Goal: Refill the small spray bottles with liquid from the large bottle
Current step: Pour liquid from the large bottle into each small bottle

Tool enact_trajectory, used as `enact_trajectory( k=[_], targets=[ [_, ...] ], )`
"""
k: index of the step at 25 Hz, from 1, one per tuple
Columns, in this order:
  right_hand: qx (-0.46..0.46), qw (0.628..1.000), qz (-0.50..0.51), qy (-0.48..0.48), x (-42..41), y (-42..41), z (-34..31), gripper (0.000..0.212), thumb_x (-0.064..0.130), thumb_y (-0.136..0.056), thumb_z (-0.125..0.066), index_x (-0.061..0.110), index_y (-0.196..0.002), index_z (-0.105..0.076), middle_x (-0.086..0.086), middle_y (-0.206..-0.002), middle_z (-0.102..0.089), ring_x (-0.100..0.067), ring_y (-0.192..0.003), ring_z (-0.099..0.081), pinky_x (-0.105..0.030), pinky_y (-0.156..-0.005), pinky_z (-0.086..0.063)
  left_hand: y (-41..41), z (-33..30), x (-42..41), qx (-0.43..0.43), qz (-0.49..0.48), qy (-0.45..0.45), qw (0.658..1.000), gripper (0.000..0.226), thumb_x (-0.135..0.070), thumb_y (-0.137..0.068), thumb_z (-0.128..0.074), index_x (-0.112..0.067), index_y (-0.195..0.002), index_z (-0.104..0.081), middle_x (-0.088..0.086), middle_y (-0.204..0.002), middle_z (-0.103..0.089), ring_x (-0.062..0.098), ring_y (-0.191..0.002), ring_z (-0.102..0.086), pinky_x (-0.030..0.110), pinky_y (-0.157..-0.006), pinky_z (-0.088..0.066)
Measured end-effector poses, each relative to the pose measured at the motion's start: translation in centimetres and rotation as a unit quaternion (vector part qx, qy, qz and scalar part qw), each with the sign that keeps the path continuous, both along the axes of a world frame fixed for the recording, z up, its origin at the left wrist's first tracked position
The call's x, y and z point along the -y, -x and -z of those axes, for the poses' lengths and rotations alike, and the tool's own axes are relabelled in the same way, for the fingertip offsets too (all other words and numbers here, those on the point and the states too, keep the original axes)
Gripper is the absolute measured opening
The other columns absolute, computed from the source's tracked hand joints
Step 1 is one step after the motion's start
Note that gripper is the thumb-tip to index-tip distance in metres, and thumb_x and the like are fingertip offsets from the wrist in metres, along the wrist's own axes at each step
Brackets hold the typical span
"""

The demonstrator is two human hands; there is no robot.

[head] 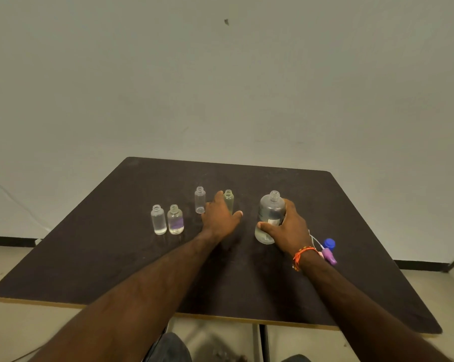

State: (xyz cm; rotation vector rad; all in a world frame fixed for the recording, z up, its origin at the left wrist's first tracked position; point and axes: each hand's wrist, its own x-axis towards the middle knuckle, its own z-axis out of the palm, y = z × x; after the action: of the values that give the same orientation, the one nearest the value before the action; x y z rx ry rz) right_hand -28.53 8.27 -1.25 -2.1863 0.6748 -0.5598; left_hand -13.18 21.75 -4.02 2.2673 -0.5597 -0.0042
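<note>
large bottle [270, 218] held mid-table by right hand [288, 228].

My dark square table [116, 257] stands before a plain pale wall [220, 87] bearing one small dark mark [226, 21], with black baseboard [10, 241] below.

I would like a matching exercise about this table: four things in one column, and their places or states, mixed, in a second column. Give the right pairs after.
Things:
1. large bottle
2. greenish small bottle
3. blue cap
4. small bottle with purple label

Places or states:
A. stands uncapped, second from the left end of the row
B. lies on the table behind the right wrist
C. gripped by the right hand, neck open
D. partly behind the left hand

Pairs: 1-C, 2-D, 3-B, 4-A
</note>
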Motion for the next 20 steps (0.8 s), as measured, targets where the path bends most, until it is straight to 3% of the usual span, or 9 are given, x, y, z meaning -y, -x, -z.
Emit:
enact_trajectory(
  k=[6,10,14,18,20],
  targets=[
    [0.019,0.999,-0.016,-0.037,0.1,0.1,0.0,0.083,0.038,-0.074,-0.087,0.026,-0.141,-0.039,0.002,-0.138,-0.055,-0.02,-0.12,-0.056,-0.033,-0.102,-0.047,-1.0,0.5,1.0,-0.014,-0.006,0.043,0.999,0.054,-0.034,-0.092,-0.075,-0.02,-0.139,-0.052,0.008,-0.127,-0.07,0.028,-0.113,-0.067,0.043,-0.098,-0.056],
    [0.082,0.993,-0.005,-0.082,-1.0,0.6,-0.4,0.074,0.038,-0.075,-0.086,0.029,-0.134,-0.041,0.003,-0.133,-0.057,-0.017,-0.117,-0.058,-0.039,-0.105,-0.049,0.6,-0.1,-1.6,0.033,0.05,0.033,0.998,0.052,-0.043,-0.089,-0.074,-0.023,-0.133,-0.055,0.002,-0.118,-0.068,0.019,-0.105,-0.063,0.04,-0.093,-0.057],
    [0.085,0.996,-0.024,-0.034,-2.4,1.4,-0.9,0.07,0.034,-0.072,-0.088,0.033,-0.129,-0.047,0.009,-0.129,-0.059,-0.013,-0.114,-0.058,-0.033,-0.102,-0.048,3.1,-0.3,-5.5,0.068,0.107,0.01,0.992,0.046,-0.044,-0.082,-0.078,-0.027,-0.122,-0.062,-0.005,-0.111,-0.067,0.013,-0.103,-0.06,0.033,-0.091,-0.053],
    [0.033,0.995,-0.069,0.061,-3.6,2.2,-1.6,0.074,0.032,-0.073,-0.086,0.03,-0.137,-0.048,0.009,-0.129,-0.058,-0.013,-0.114,-0.057,-0.029,-0.098,-0.047,4.4,-0.6,-8.7,0.1,0.105,-0.011,0.989,0.041,-0.042,-0.08,-0.076,-0.023,-0.115,-0.066,-0.005,-0.106,-0.071,0.017,-0.101,-0.064,0.043,-0.096,-0.05],
    [0.009,0.99,-0.086,0.112,-4.0,2.3,-2.0,0.076,0.031,-0.074,-0.084,0.026,-0.142,-0.048,0.003,-0.134,-0.059,-0.017,-0.117,-0.057,-0.035,-0.101,-0.048,4.4,-0.6,-9.9,0.13,0.098,-0.034,0.986,0.041,-0.045,-0.08,-0.075,-0.025,-0.115,-0.067,-0.008,-0.106,-0.07,0.016,-0.105,-0.062,0.043,-0.099,-0.044]
  ],
)
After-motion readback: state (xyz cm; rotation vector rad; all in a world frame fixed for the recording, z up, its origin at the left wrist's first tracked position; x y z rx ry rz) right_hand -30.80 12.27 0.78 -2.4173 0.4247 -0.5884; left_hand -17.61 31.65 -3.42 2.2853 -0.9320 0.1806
